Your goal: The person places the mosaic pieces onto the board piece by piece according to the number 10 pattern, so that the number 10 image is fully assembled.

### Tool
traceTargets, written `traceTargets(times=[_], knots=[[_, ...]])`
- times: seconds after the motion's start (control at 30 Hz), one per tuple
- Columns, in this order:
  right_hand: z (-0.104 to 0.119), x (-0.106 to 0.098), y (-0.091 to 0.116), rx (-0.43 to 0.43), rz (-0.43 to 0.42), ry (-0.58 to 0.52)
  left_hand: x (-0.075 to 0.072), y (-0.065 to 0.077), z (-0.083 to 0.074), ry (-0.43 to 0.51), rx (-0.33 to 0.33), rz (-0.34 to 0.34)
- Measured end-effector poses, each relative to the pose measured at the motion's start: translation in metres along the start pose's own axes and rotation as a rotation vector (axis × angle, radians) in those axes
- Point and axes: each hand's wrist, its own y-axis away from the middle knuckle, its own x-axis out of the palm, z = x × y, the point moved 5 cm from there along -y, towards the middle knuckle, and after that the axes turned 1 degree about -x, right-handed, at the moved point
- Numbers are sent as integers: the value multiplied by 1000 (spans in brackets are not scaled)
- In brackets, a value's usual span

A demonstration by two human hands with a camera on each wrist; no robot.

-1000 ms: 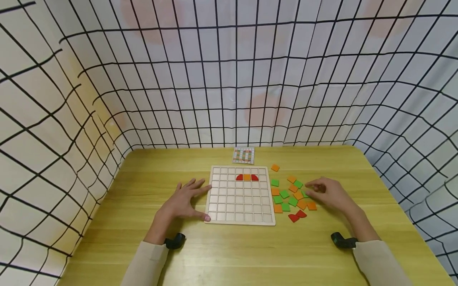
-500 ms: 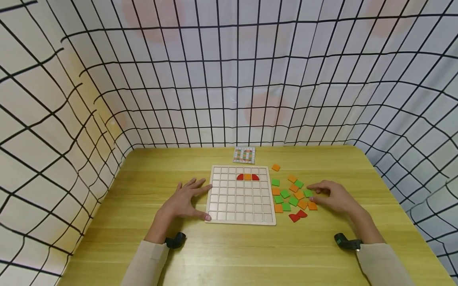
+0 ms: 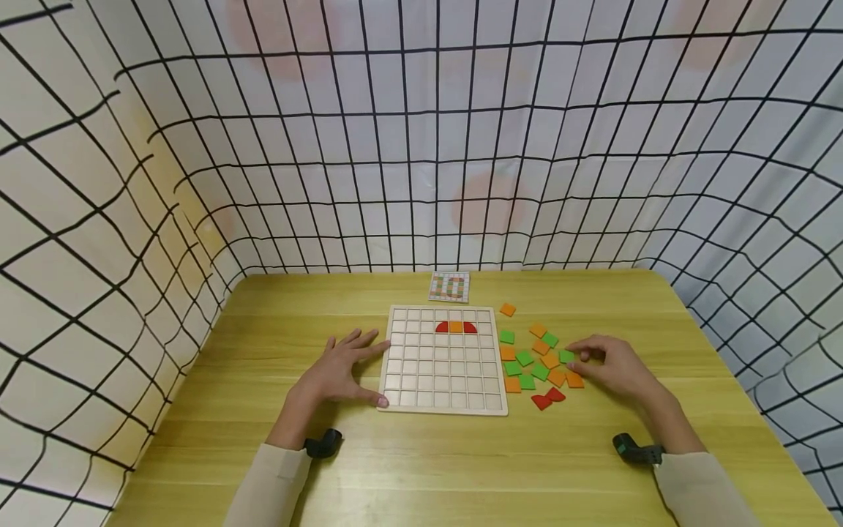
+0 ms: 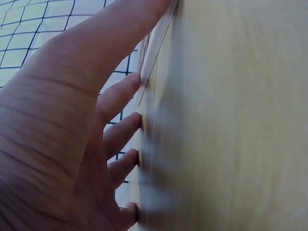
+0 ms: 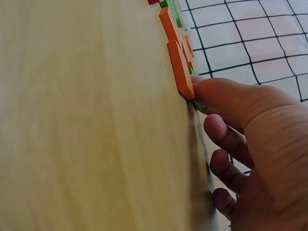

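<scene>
In the head view my left hand (image 3: 339, 369) is spread beside the pale wooden grid board (image 3: 408, 410). Its thumb touches the board's near left corner and its index finger the left edge; the left wrist view shows the other fingertips down on the table. My right hand (image 3: 612, 362) is at the right side of the loose tiles. Thumb and index finger pinch a green square tile (image 3: 566, 356), partly hidden behind the thumb in the right wrist view, where an orange square tile (image 5: 180, 72) lies by the thumb tip.
Two red quarter-round tiles with an orange square (image 3: 456, 327) between them sit in the board's upper cells. Loose green and orange squares (image 3: 524, 358) and two red pieces (image 3: 548, 399) lie right of the board. A pattern card (image 3: 450, 287) lies behind it.
My right hand has shifted slightly right, and the green tile at its fingertips shows more fully than a second ago. The left hand keeps its place at the board.
</scene>
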Motion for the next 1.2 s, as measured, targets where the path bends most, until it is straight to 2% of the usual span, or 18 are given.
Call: traceTargets(times=[0.37, 0.67, 1.2], knots=[[7, 1, -10, -8, 17, 12, 0, 0, 0, -7, 5, 0], [24, 5, -25, -64, -32, 25, 0, 0, 1, -13, 6, 4], [70, 36, -55, -120, 4, -63, 1, -1, 1, -21, 1, 8]])
